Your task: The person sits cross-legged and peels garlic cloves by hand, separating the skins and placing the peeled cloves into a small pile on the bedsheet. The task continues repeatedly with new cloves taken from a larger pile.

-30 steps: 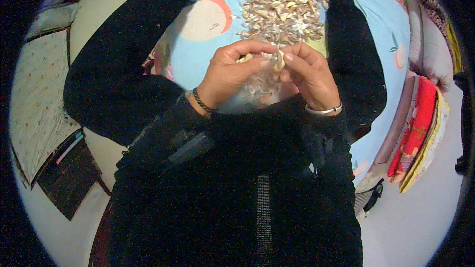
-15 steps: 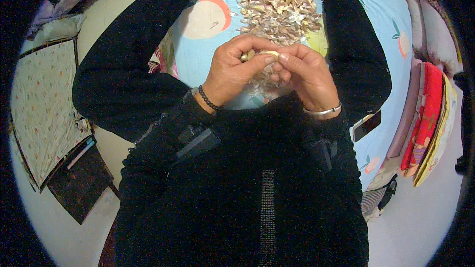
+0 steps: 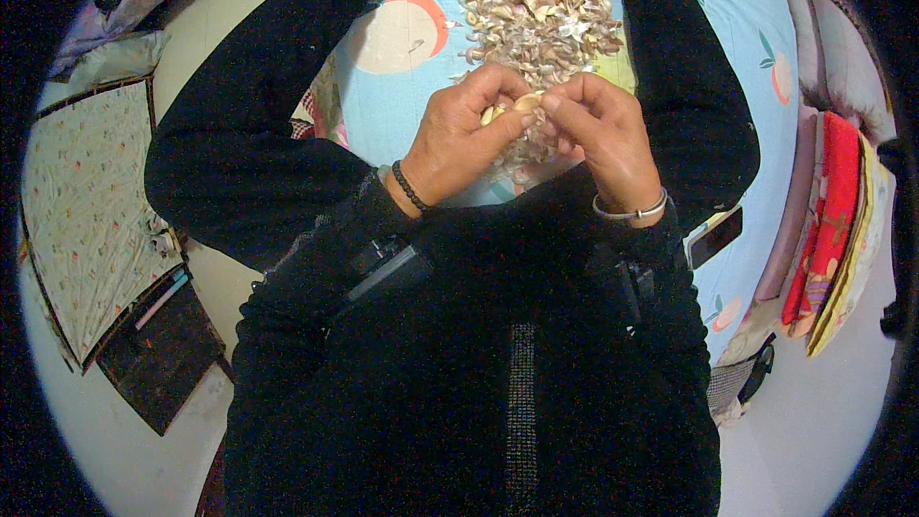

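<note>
Pinched between thumb and index finger of my left hand point(image 3: 450, 142) is a pale garlic clove point(image 3: 527, 102). More yellowish cloves point(image 3: 491, 115) are tucked in that palm. My right hand point(image 3: 613, 139) meets the left one, its thumb and fingertips closed at the right end of the same clove. Just beyond both hands spreads a heap of garlic cloves point(image 3: 541, 14), many in brownish-pink skin. Loose papery skins point(image 3: 525, 155) lie beneath my hands, partly hidden by them.
My black-clad legs flank the heap on a blue patterned sheet point(image 3: 383, 115). A phone point(image 3: 716, 237) lies by my right leg. Folded red cloth point(image 3: 825, 220) is stacked at the far right. On the left stand a cloth-covered board point(image 3: 91, 211) and a dark panel point(image 3: 158, 354).
The right fingertips have shifted slightly on the clove, and the right hand is a little more upright. The clove's pale side shows more, as do the cloves in my left palm.
</note>
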